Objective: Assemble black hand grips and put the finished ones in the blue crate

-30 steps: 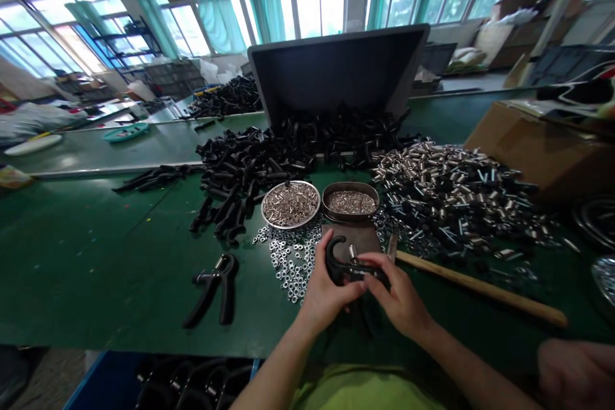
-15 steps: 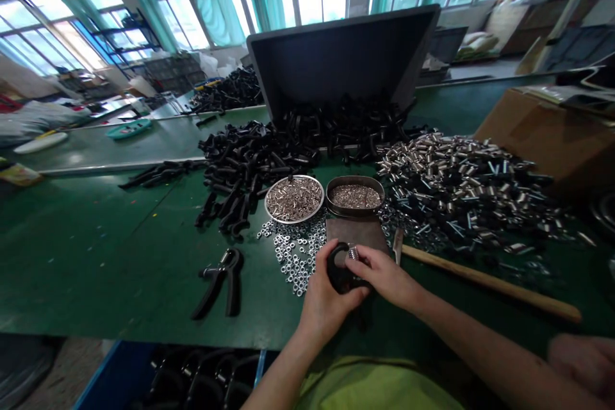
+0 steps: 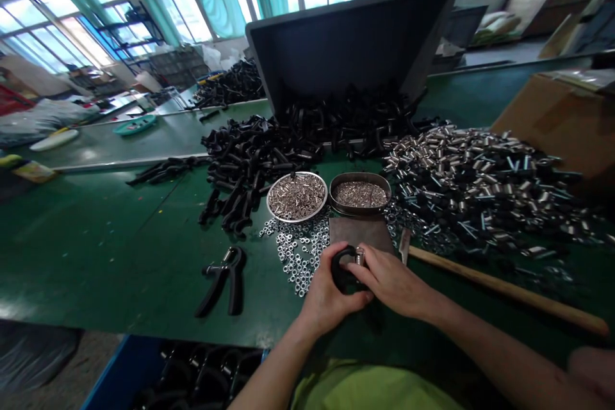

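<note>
My left hand [image 3: 329, 295] is wrapped round a black curved grip piece [image 3: 340, 269], just in front of a grey metal plate [image 3: 358, 232]. The fingers of my right hand [image 3: 391, 278] close on a shiny metal spring [image 3: 359, 256] at the right side of that piece. Loose nuts [image 3: 298, 262] lie left of my hands. Behind the plate stand a round dish of small metal pins [image 3: 296, 197] and an oval tin of small metal parts [image 3: 360, 195]. A black hand grip with a spring [image 3: 225, 282] rests on the green table at the left.
A hammer [image 3: 504, 288] lies at the right. Behind it are a heap of metal and black parts [image 3: 480, 186] and a cardboard box [image 3: 557, 122]. Black handles [image 3: 254, 154] spill from a tipped grey bin [image 3: 350, 45]. A blue crate [image 3: 113, 371] is below the table edge.
My right hand has shifted slightly right with the spring, which now stands more upright beside the black piece. The whole view has moved a little.
</note>
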`<state>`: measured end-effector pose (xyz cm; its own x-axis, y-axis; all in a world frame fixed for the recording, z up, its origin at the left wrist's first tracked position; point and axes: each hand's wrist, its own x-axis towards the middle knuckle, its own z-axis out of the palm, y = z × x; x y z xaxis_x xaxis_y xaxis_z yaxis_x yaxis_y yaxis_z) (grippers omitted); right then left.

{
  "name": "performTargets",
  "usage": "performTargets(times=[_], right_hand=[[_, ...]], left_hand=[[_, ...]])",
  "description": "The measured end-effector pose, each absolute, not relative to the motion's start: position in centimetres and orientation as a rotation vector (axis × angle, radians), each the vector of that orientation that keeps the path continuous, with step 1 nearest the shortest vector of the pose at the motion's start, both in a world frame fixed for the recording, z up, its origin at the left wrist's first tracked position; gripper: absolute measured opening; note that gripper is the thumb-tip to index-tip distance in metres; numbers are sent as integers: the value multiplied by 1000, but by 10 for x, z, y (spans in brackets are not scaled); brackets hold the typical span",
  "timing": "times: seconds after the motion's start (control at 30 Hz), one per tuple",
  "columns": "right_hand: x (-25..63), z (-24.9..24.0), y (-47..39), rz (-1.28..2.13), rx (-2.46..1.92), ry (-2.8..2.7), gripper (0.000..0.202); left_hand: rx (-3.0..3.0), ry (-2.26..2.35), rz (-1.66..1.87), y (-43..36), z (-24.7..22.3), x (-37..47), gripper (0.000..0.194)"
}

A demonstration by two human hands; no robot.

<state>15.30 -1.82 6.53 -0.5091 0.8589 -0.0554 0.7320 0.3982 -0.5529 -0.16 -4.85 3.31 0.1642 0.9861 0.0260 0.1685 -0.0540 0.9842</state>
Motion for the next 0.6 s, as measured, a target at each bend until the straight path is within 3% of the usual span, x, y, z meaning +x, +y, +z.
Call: performTargets(times=[0.6], right_hand=[[164, 47, 34, 854, -1663, -2677, 36]], left_hand=[[1467, 1189, 783, -4, 0, 14, 84]])
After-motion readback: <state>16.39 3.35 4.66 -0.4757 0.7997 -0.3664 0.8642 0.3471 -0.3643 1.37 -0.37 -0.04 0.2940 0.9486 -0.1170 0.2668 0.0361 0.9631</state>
